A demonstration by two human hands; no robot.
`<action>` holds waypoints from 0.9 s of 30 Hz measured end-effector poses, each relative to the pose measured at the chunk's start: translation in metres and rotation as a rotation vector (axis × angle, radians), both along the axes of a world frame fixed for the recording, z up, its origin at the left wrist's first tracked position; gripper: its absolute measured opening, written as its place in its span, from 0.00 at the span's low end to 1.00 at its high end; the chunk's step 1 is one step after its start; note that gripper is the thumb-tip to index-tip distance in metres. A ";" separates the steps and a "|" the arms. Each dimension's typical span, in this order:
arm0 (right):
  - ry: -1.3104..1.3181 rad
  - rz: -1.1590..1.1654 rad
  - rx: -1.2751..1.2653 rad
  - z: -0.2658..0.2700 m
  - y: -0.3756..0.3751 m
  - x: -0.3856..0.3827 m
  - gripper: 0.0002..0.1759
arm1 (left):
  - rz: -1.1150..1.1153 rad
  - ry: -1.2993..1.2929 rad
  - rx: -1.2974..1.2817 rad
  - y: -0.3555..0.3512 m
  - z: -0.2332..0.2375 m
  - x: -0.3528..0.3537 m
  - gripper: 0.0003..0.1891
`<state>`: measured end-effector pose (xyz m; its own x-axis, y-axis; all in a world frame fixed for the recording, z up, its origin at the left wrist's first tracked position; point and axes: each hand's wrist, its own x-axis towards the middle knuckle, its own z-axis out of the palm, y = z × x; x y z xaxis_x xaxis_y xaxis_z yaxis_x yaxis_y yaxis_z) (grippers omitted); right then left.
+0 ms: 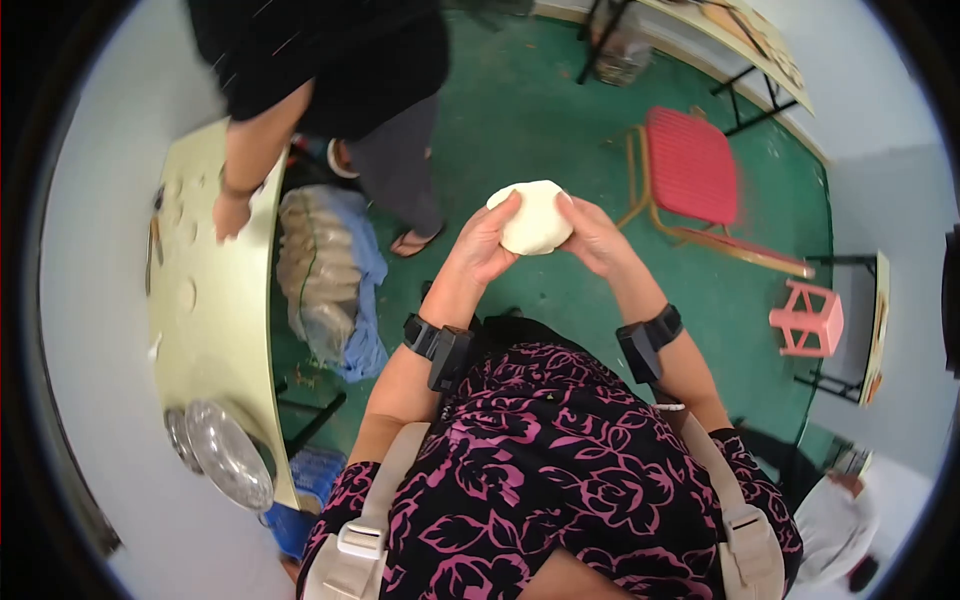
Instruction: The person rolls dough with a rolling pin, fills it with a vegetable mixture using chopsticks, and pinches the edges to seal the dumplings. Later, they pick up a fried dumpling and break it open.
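A rounded, flattened piece of pale dough (536, 218) is held up in front of my body, above the green floor. My left hand (486, 240) grips its left edge, with the thumb lying on top. On the opposite edge my right hand (594, 235) holds it the same way, thumb on the upper face. The fingers beneath the dough are mostly hidden. Each of my wrists carries a black strapped device.
At left stands a long pale table (215, 310) with metal bowls (228, 455) at its near end. A co-worker (330, 90) leans over its far end. Clear bags (320, 265) lie beside it. A red chair (692, 165) and a pink stool (808, 318) stand right.
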<state>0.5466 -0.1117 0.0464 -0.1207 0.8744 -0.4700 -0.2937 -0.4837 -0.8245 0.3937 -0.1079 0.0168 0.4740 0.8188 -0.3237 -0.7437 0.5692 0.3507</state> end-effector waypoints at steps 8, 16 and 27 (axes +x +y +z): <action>-0.167 -0.098 0.180 -0.023 0.016 0.112 0.12 | -0.268 0.771 0.473 0.058 0.016 0.124 0.13; -0.388 -0.374 0.287 -0.021 0.144 0.220 0.09 | -0.692 0.445 0.302 0.201 0.015 0.218 0.16; -0.353 -0.159 0.134 0.036 0.322 0.275 0.09 | -0.719 0.564 0.477 0.395 0.038 0.251 0.19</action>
<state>0.8219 0.2105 0.0825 0.1697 0.9255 -0.3387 -0.0437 -0.3363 -0.9407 0.6450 0.2867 0.0548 0.7824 0.5036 -0.3664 0.0605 0.5241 0.8495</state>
